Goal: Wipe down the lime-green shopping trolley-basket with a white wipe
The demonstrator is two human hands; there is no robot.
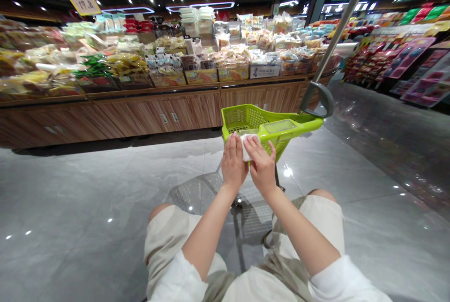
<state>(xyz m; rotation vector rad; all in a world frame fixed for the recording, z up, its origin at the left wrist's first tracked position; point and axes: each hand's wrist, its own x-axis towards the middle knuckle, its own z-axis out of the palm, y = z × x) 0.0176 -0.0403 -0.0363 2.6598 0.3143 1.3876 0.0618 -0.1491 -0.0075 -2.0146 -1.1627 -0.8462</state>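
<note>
A single white packet (247, 147) is pinched upright between the person's two hands at the middle of the frame, just in front of the near rim of a green mesh shopping basket (242, 119). The left hand (234, 163) and the right hand (260, 165) both have their fingers extended and pressed against the packet from either side, neither curled into a fist. The one basket sits on a cart with one grey handle loop (325, 98) and one metal pole (337, 30) rising toward the upper right.

Beyond it, a long wooden counter (158, 115) holds many bagged and boxed foods (200, 60), too many to count. One yellow price sign (83, 3) hangs at the upper left, and shelves of red and pink packages (418, 70) line the right side, past a shiny grey floor (70, 189).
</note>
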